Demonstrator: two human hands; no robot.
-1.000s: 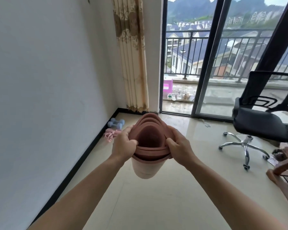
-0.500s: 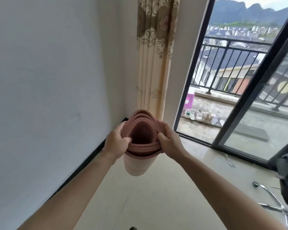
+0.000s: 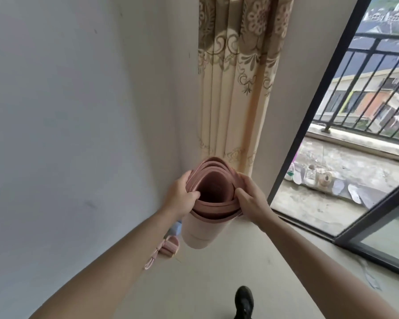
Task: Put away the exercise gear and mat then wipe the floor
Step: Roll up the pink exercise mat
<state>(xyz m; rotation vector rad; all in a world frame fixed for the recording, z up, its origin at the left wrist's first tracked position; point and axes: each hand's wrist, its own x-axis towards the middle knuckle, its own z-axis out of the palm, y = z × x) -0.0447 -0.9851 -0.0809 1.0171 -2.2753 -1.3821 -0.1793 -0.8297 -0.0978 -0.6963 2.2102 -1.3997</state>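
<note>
Near the curtain (image 3: 235,88), left grip (image 3: 180,199) and right grip (image 3: 251,201) each clasp the top rim of the rolled mat (image 3: 203,231).

Left hand (image 3: 180,196) and right hand (image 3: 251,199), both outstretched forward, grip the rolled mat (image 3: 202,230).

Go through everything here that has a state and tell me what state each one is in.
mat: rolled up, upright, held by both hands.
left hand: grips the mat's top rim, thumb inside the roll.
right hand: grips the rim's opposite side.
curtain: gathered into folds, hanging in the corner.
strap: lying loose on the floor.
dumbbell: mostly hidden behind the mat.
</note>
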